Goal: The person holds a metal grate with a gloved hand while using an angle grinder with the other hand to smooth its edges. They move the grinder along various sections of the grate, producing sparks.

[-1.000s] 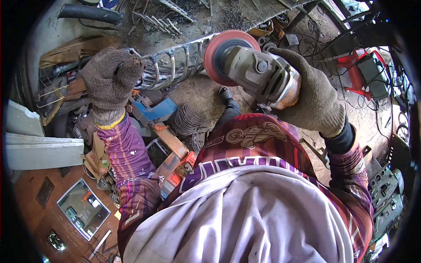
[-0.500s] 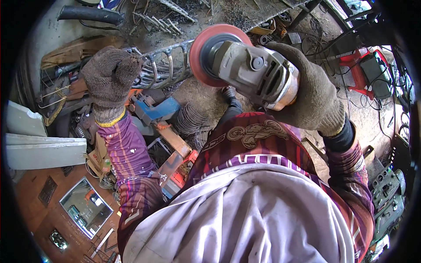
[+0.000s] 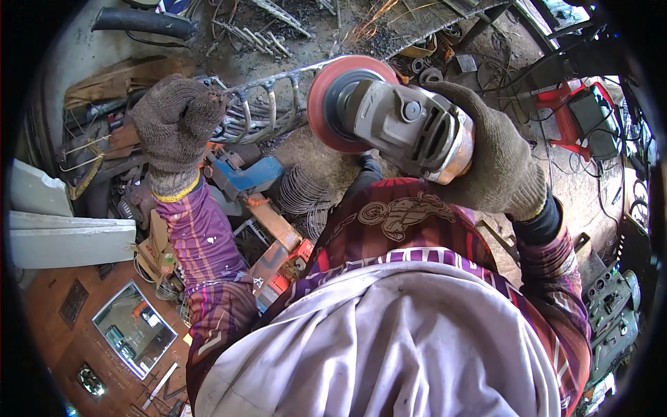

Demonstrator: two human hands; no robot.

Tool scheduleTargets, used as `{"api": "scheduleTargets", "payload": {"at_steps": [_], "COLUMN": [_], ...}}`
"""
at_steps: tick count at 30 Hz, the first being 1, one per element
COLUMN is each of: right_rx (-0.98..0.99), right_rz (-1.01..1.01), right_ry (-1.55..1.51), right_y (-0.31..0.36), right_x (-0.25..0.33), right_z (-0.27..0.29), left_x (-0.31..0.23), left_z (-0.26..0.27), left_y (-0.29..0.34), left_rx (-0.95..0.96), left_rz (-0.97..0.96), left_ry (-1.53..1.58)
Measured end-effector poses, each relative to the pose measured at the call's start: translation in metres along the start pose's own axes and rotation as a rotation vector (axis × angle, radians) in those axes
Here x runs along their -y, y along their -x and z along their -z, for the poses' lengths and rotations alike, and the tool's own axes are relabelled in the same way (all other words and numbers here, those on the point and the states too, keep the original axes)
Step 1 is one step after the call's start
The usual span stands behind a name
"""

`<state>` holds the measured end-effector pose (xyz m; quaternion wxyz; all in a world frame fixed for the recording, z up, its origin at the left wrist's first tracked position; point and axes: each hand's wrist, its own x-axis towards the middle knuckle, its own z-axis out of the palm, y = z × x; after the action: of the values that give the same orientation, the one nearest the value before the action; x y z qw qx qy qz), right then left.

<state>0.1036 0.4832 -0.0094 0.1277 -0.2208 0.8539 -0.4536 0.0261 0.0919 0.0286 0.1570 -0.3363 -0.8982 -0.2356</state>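
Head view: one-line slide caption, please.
Gloved right hand holds an angle grinder, red disc by a barred metal frame, sparks beyond; gloved left hand at the frame's left end.

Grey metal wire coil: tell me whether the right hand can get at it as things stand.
Probably not: the brown-gloved right hand is wrapped around the grey angle grinder, and the grey metal wire coil appears lower down.

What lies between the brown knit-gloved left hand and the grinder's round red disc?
In the head view, a grey, ladder-like metal frame spans that stretch.
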Motion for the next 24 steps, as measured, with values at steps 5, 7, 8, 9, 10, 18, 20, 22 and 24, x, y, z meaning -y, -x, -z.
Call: {"api": "scheduleTargets", "payload": {"at_steps": [5,7,8,9,10,18,20,22,24], "right_rx": [-0.024,-0.005,0.002,0.009,0.013,-0.086,-0.071,-0.056,-0.074], "right_rz": [-0.028,-0.03,-0.066,-0.103,-0.103,0.008,-0.008,-0.026,0.008], "right_ry": [-0.025,-0.01,0.003,0.015,0.015,0.002,-0.001,-0.008,-0.022], "right_y": [-0.005,-0.006,-0.003,-0.002,-0.002,-0.006,-0.006,-0.006,-0.007], "right_x": [0.002,0.001,-0.003,-0.005,-0.005,-0.008,-0.012,-0.011,-0.007], "right_z": [0.003,0.005,0.006,0.006,0.006,0.002,0.002,0.002,0.0], "left_x": [-0.001,-0.002,-0.003,-0.003,-0.003,-0.006,-0.004,-0.003,-0.002], "left_z": [0.002,0.003,0.003,0.003,0.003,0.003,0.005,0.002,0.001], "left_y": [-0.001,0.001,0.002,0.002,0.001,0.0,-0.001,0.002,0.003], "left_rx": [-0.001,-0.005,-0.009,-0.013,-0.018,-0.033,0.014,-0.017,-0.044], "left_rz": [-0.032,-0.016,0.001,0.002,0.015,-0.008,0.002,0.016,0.03], "left_ry": [-0.016,-0.012,-0.006,-0.006,0.032,0.038,0.052,0.092,0.132]}}
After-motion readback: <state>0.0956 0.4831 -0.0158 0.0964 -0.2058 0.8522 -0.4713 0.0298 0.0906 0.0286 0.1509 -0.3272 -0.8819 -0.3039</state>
